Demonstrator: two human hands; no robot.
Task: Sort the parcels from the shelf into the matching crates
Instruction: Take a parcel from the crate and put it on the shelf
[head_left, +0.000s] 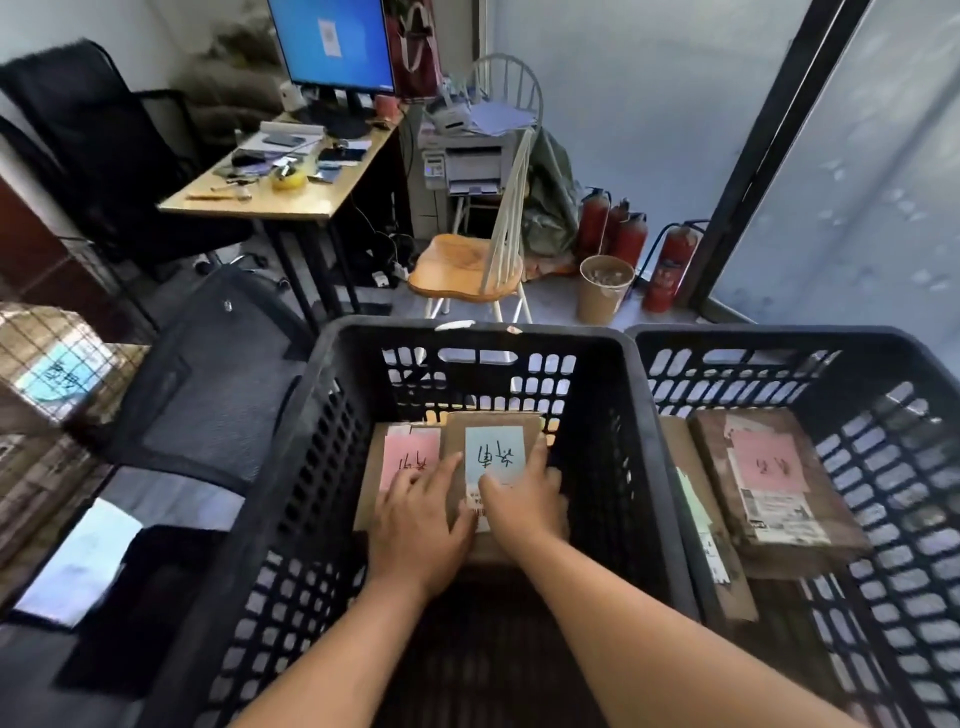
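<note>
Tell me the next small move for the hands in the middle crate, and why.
Probably let go and lift both hands out. The brown cardboard parcel with the blue note already lies flat inside the black plastic middle crate, beside a parcel with a pink note. The left hand and right hand rest on its near end, so placing looks finished.

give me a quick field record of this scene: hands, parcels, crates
left hand: fingers spread flat, resting on the pink-label parcel and touching the blue-label parcel's edge
right hand: flat on the blue-label parcel, fingers along its right edge
middle crate: black, holds both those parcels side by side
right crate: black, holds a worn parcel with a pink label, lying on other parcels
background: wooden chair, desk with monitor
</note>
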